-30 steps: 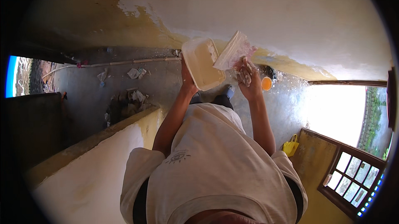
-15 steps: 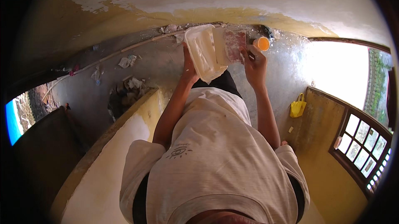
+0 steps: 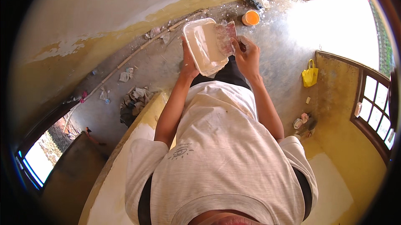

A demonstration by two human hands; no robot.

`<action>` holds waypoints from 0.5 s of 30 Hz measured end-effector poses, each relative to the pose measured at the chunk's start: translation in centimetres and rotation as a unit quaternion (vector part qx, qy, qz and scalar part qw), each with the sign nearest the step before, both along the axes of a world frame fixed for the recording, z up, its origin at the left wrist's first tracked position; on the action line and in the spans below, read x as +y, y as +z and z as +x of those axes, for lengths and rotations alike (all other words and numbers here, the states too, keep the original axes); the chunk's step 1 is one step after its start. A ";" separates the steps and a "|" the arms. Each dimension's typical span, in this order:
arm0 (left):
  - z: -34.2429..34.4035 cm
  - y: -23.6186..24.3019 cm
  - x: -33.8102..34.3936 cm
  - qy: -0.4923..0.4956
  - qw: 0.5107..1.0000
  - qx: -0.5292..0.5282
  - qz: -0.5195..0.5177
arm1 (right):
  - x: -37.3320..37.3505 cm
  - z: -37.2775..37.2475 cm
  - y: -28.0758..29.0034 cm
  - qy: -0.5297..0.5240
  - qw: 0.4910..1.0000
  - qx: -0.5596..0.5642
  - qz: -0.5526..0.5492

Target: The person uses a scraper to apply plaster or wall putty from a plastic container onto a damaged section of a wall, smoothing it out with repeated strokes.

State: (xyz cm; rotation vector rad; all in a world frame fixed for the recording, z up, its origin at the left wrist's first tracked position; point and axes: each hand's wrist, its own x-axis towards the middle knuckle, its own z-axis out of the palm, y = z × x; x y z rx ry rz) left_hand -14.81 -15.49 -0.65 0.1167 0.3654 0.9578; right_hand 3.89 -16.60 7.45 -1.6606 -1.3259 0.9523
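My left hand [image 3: 189, 63] grips the near-left side of a white rectangular plastic tub [image 3: 193, 46], which holds smeared cream-coloured putty. In my right hand [image 3: 249, 57] is a wide, flat putty scraper [image 3: 228, 41] with worn reddish patches, pinched at its right edge between thumb and fingers. The scraper's pale left part reaches over the tub's right side and lies against the putty. Part of my left hand's fingers is hidden behind the tub.
An orange-filled bucket [image 3: 251, 17] stands on the concrete floor beyond my right hand. A long pole [image 3: 125, 61] lies along the patchy wall. Crumpled rubbish [image 3: 135, 99] sits by the low wall at left. At right are a yellow bag [image 3: 310, 74] and a paned window [image 3: 376, 104].
The scraper and my right hand have moved left, so the blade overlaps the tub more. My view has swung, shifting the floor and walls around me.
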 end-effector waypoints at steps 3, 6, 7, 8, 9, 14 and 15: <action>5.0 0.1 1.6 0.027 0.995 0.092 -0.032 | 1.3 4.4 -0.4 -0.030 0.998 -0.010 0.060; 10.8 -0.4 3.3 0.024 0.997 0.035 -0.063 | 3.0 10.4 -0.5 0.064 0.995 -0.060 0.036; 12.7 -0.1 3.9 0.027 0.998 0.023 -0.059 | 3.4 12.2 -0.5 0.042 0.998 -0.051 0.013; 14.7 0.1 4.4 0.031 0.998 0.010 -0.055 | 3.7 13.8 -0.7 0.033 0.998 -0.050 0.011; 16.7 0.5 4.4 0.032 0.998 0.036 -0.033 | 4.1 15.4 -1.1 0.011 0.998 -0.036 0.046; 24.2 0.6 6.5 0.028 0.999 -0.033 -0.010 | 5.5 22.7 -0.7 -0.052 0.996 -0.006 0.070; 25.2 0.6 6.9 0.024 0.999 0.004 -0.028 | 5.8 23.7 -0.6 -0.062 0.996 0.006 0.068</action>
